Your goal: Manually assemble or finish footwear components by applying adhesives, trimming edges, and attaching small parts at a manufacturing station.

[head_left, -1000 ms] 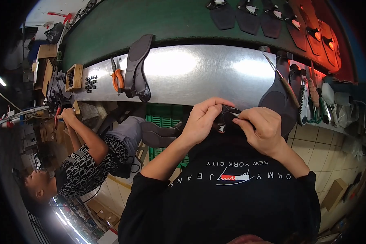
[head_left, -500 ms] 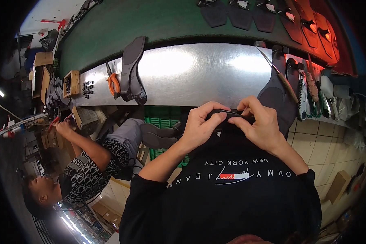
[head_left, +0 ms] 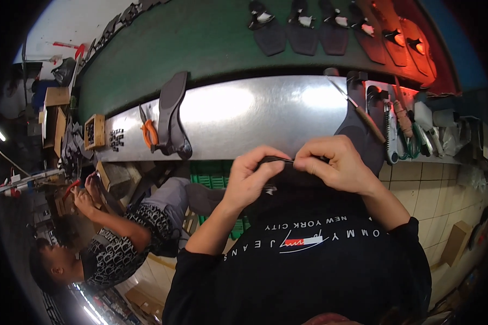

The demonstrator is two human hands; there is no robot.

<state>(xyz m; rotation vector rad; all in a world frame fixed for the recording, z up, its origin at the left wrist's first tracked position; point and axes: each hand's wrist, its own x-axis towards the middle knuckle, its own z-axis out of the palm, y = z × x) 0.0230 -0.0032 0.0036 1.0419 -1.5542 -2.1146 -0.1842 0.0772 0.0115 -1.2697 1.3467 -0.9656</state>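
In front of my chest, just off the near edge of the metal bench [head_left: 244, 122], both my hands pinch a black strap-like piece [head_left: 271, 159]. Fingers and thumb of my left hand [head_left: 253, 176] are closed on its left part. Right beside them, my right hand [head_left: 335, 165] pinches it with thumb and forefinger, the fingertips nearly meeting the left ones. Most of the piece is lost against my black shirt and behind my fingers. A small white mark [head_left: 269, 190] shows below my left hand.
On the bench lie dark sandal soles [head_left: 172, 116], orange-handled pliers [head_left: 149, 132], small black parts [head_left: 116, 139], a wooden box [head_left: 95, 131], a wooden-handled awl [head_left: 368, 122] and a utility knife [head_left: 391, 135]. Dark sandals [head_left: 333, 32] line the green belt [head_left: 200, 43]. A co-worker [head_left: 119, 233] sits at left.
My right hand has shifted left and its fingertips now nearly meet the left hand's. The view has tilted, so the bench sits lower. The co-worker's second hand has come into sight.
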